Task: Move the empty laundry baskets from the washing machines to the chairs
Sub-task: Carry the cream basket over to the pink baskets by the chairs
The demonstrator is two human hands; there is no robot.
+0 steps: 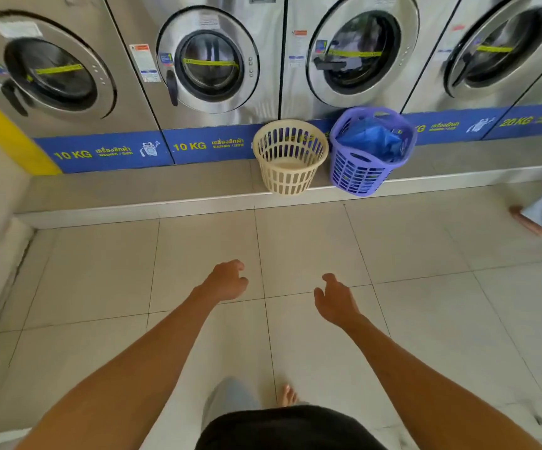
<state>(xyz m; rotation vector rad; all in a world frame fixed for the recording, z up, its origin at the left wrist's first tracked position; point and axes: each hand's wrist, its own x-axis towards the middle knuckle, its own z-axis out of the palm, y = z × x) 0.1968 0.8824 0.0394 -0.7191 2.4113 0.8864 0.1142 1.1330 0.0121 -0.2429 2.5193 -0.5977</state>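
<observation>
Two bare hands out front, both holding nothing. Left hand has its fingers loosely curled, right hand is more spread with the palm turned inward. Both hang over the tiled floor, well apart from the baskets.

Cream basket sits on the raised ledge at the foot of the washing machines, upright, mouth up and tipped slightly toward the camera, long axis roughly vertical. Its inside looks bare; the pale bottom is visible through the rim.

Purple basket stands just beside it on the right, nearly touching, leaning a little to the right. Blue cloth or bag fills the upper part, so its bottom is hidden. Can't tell whether that is fabric or plastic.

Hard to make out: the stickers on the washer doors are motion-blurred. "10 KG" reads on the blue strip under the left machines; the label behind the baskets is partly covered. At the right edge another person's leg and foot are cut off by the frame. The outermost washers are cropped.
</observation>
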